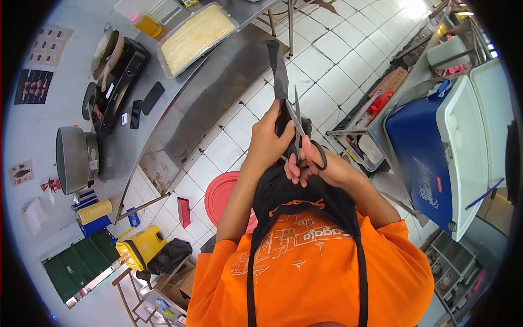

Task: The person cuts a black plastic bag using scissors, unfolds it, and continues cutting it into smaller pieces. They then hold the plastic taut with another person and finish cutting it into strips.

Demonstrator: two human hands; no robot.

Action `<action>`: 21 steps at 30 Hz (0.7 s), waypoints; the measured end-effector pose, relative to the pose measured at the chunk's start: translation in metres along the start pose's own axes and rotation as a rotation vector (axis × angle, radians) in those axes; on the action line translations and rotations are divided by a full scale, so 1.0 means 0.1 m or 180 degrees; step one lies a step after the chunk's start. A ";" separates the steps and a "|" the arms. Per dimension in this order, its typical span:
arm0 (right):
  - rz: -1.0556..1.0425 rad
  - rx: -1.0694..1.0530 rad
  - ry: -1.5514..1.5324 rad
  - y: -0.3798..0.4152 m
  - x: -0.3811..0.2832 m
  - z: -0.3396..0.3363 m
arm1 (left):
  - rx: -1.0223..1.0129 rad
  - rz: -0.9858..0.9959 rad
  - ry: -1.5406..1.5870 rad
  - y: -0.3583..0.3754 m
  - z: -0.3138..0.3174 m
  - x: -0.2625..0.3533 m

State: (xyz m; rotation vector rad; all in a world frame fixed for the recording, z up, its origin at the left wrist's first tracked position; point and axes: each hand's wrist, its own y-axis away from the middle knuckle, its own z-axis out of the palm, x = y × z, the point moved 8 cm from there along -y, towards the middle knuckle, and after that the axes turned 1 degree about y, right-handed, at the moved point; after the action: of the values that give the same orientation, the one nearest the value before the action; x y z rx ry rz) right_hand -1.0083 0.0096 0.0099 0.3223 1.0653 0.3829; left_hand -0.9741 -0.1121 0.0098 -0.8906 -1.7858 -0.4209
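Note:
My left hand (267, 139) is in front of my body, its thumb and fingers closed on a dark strip of cloth-like material (279, 73). The strip sticks up past my fingertips, and its lower part merges with the black apron (289, 193) in this view. My right hand (310, 163) grips a pair of scissors (297, 115) by the black handles. Their blades are parted and point away from me, right beside the strip and my left thumb.
To the left, a steel table (122, 155) carries a tray of pale food (197, 39), a portable stove (122, 82), phones and a large round pan (73, 161). A red round lid (220, 199) is low by my left arm. A blue cooler (419, 158) stands right.

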 end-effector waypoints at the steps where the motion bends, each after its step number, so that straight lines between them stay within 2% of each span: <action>1: 0.0040 0.0078 -0.0152 0.05 0.00 0.02 | 0.0343 0.0548 -0.0380 -0.02 0.02 0.11; 2: 0.0050 0.0110 -0.0175 0.10 -0.01 0.03 | 0.0309 0.0539 -0.0358 -0.03 0.12 0.09; 5: 0.0133 0.0333 -0.0436 0.20 0.06 -0.02 | 0.0884 0.0674 -0.0701 -0.04 0.25 0.15; 7: 0.0101 0.0604 -0.0497 0.26 0.12 -0.10 | 0.0876 0.0715 -0.0851 -0.08 0.40 0.17; 12: -0.0028 0.0951 -0.0314 0.37 0.09 -0.18 | 0.1275 0.1223 -0.1095 -0.26 0.70 0.23; 15: -0.0116 0.1058 -0.0318 0.40 0.03 -0.20 | 0.1180 0.1043 -0.1017 -0.38 0.76 0.35; 20: -0.0114 0.1231 -0.0349 0.43 -0.05 -0.23 | 0.0934 0.1061 -0.1005 -0.47 0.84 0.34; 21: 0.0019 0.1108 -0.0592 0.44 -0.03 -0.20 | 0.0943 0.1170 -0.0967 -0.46 0.84 0.33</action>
State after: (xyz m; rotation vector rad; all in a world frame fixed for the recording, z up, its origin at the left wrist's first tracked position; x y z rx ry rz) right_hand -1.0337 0.0492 0.0221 0.6586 0.9459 0.1667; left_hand -1.0690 -0.0757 0.0130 -1.0811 -1.8404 0.2219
